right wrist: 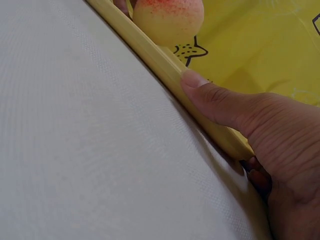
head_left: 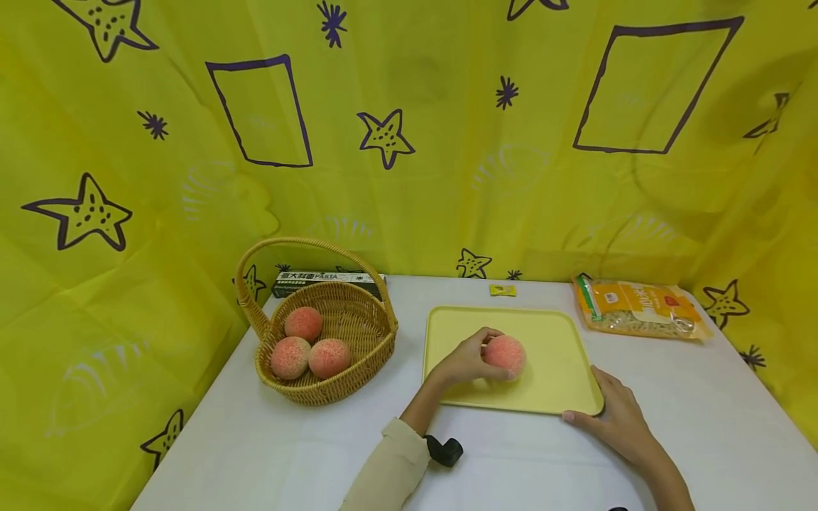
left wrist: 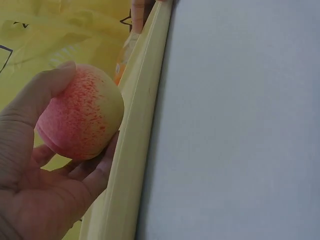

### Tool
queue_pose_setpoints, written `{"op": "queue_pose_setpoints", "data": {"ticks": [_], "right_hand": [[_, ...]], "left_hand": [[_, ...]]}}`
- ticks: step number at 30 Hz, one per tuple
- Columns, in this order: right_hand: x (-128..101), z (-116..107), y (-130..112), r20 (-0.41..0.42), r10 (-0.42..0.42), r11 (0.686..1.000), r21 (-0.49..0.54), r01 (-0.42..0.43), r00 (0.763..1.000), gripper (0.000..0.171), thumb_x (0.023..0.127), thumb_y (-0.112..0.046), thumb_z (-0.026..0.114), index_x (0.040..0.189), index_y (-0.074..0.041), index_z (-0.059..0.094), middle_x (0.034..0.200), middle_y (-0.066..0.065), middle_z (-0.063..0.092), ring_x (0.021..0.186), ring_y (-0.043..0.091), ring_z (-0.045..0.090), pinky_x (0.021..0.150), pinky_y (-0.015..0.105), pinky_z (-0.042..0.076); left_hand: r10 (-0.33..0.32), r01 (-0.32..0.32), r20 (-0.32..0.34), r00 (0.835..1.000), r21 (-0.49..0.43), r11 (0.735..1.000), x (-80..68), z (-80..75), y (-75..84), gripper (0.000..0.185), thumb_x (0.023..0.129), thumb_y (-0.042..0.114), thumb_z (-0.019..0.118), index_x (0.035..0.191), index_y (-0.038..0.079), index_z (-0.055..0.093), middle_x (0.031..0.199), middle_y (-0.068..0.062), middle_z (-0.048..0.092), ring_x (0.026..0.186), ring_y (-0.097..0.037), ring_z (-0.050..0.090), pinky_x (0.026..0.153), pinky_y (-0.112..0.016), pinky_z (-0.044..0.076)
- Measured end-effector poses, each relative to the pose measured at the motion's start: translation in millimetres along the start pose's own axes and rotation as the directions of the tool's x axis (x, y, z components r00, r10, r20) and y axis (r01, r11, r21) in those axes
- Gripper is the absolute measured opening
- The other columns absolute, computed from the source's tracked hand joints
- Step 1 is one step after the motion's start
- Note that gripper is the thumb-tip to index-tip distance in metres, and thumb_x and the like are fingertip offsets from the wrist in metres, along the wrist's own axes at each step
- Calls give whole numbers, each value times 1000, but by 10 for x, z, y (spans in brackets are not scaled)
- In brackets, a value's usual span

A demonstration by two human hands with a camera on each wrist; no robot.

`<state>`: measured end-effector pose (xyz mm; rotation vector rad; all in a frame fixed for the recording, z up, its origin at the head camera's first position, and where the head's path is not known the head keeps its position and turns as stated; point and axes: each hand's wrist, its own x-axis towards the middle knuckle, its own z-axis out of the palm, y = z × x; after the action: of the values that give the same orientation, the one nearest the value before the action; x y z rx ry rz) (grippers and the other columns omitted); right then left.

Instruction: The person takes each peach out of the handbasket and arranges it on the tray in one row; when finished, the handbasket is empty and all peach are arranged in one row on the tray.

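My left hand (head_left: pixel 469 358) grips a pink-speckled peach (head_left: pixel 506 355) resting on the pale yellow tray (head_left: pixel 556 330) at the table's middle. In the left wrist view the thumb and fingers (left wrist: pixel 30 175) curl round the peach (left wrist: pixel 80 117), just inside the tray's rim (left wrist: pixel 135 150). My right hand (head_left: pixel 613 419) holds the tray's near right corner. Its thumb (right wrist: pixel 215 100) lies along the rim (right wrist: pixel 150 55) and its other fingers are tucked by the corner. The peach (right wrist: pixel 167 20) shows beyond that rim.
A wicker basket (head_left: pixel 383 333) with a handle stands left of the tray and holds three peaches (head_left: pixel 303 323). Behind it lies a dark pasta box (head_left: pixel 326 278). A bag of dry food (head_left: pixel 639 309) and a small yellow packet (head_left: pixel 502 289) lie at the back. Yellow cloth walls surround the white table (head_left: pixel 703 411).
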<state>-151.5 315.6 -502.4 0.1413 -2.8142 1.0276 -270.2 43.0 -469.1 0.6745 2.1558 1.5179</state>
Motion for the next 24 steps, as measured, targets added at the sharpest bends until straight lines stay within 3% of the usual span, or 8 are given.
{"op": "queue_pose_setpoints", "data": {"ticks": [24], "right_hand": [[1,8,29,7,0,1000,-4,0,1000,103,80,-36,79,150,10,21,142,43,32,124,60,32,93,73,28]], "left_hand": [[-79,82,-174,982,10,997,478,558,174,59,73,22,86,125,20,59,100,9,62,85,-1,55,78,-20,48]]}}
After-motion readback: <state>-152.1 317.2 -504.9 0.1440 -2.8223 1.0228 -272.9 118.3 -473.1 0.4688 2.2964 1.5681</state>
